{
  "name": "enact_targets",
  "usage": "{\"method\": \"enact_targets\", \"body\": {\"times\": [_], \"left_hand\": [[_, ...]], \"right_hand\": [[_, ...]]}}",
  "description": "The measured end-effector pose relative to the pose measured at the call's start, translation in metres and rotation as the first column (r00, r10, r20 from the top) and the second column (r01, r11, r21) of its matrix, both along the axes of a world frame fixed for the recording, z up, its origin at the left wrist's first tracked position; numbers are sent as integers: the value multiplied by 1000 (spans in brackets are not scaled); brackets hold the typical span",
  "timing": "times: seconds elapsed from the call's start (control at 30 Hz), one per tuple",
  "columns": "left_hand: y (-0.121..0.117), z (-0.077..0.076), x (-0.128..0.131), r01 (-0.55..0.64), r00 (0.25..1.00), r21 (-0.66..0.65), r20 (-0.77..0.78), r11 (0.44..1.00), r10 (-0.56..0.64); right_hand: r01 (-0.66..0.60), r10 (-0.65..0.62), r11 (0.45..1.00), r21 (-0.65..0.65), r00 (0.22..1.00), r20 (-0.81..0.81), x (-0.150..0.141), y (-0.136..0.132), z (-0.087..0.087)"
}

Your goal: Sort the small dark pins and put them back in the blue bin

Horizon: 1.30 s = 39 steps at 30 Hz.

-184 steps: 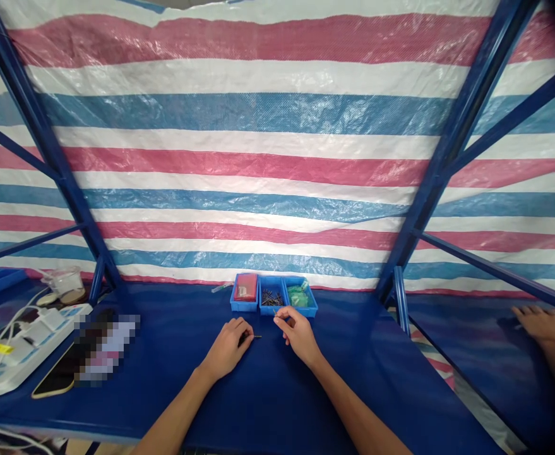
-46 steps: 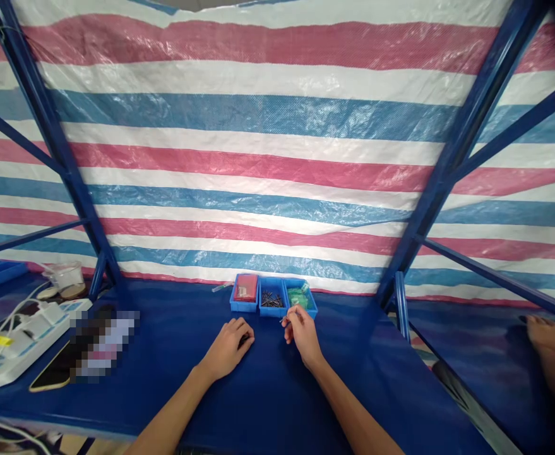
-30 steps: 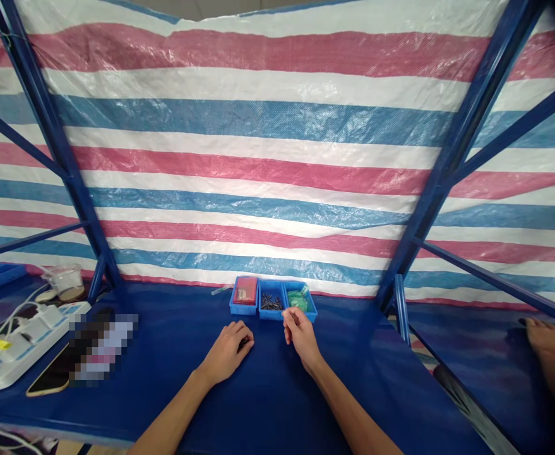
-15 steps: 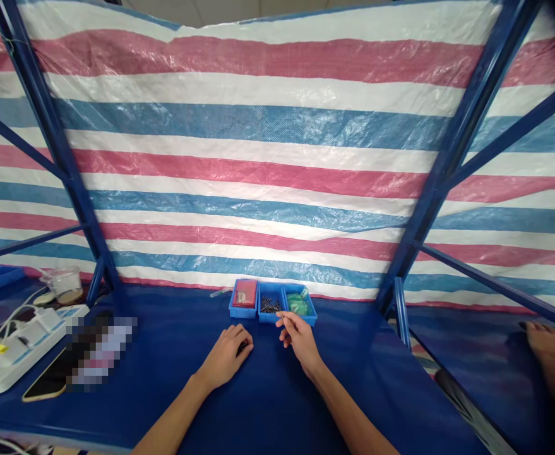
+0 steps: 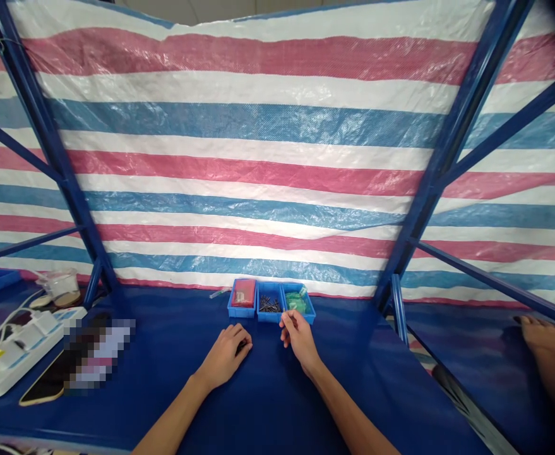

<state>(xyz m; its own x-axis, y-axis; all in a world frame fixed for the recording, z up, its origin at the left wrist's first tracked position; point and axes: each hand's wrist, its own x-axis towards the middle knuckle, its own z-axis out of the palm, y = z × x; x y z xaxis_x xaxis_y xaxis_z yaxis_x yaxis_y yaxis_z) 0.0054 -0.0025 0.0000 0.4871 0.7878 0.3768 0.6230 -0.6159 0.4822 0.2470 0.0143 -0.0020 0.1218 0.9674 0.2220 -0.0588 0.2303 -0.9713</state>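
Observation:
My left hand [image 5: 227, 354] rests on the blue table with its fingers curled in, closed; anything inside it is hidden. Thumb and fingertips of my right hand [image 5: 300, 338] are pinched together just in front of the bins, on something too small to make out. Nearest to that hand are the middle blue bin [image 5: 269, 317], holding many small dark screw-like pieces [image 5: 270, 304], and the right-hand bin [image 5: 312, 308] with green plastic-looking pieces [image 5: 297, 301]. On the left, another blue bin [image 5: 242, 312] holds a red packet [image 5: 243, 293].
A small clear strip [image 5: 219, 292] lies left of the bins. At the left are a power strip [image 5: 31, 344] with plugs and cables, a phone [image 5: 45, 382] and a clear cup [image 5: 64, 287]. Blue frame posts [image 5: 76, 196] flank a striped sheet [image 5: 258, 164]. Another person's hand [image 5: 542, 338] shows far right.
The view has shifted slightly. My right hand's fingertips have turned a little, and the thin piece visible at them before hardly shows now. My left hand stays in place.

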Motion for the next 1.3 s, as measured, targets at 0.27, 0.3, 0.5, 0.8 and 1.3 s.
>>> {"method": "enact_targets", "body": {"times": [0.27, 0.3, 0.5, 0.8, 1.3], "left_hand": [[0, 0, 0, 2, 1000, 4, 2, 1000, -2], [0, 0, 0, 3, 1000, 4, -1, 1000, -3], [0, 0, -1, 5, 1000, 6, 6, 1000, -5], [1, -2, -1, 0, 1000, 12, 7, 1000, 0], [0, 0, 0, -2, 1000, -2, 5, 1000, 2]], "right_hand": [[121, -167, 977, 177, 949, 268, 4, -4, 4], [141, -203, 966, 215, 931, 302, 4, -5, 5], [103, -180, 966, 236, 926, 333, 1, -11, 11], [44, -50, 998, 44, 984, 171, 1, -8, 7], [117, -181, 967, 226, 939, 293, 3, -7, 6]]}}
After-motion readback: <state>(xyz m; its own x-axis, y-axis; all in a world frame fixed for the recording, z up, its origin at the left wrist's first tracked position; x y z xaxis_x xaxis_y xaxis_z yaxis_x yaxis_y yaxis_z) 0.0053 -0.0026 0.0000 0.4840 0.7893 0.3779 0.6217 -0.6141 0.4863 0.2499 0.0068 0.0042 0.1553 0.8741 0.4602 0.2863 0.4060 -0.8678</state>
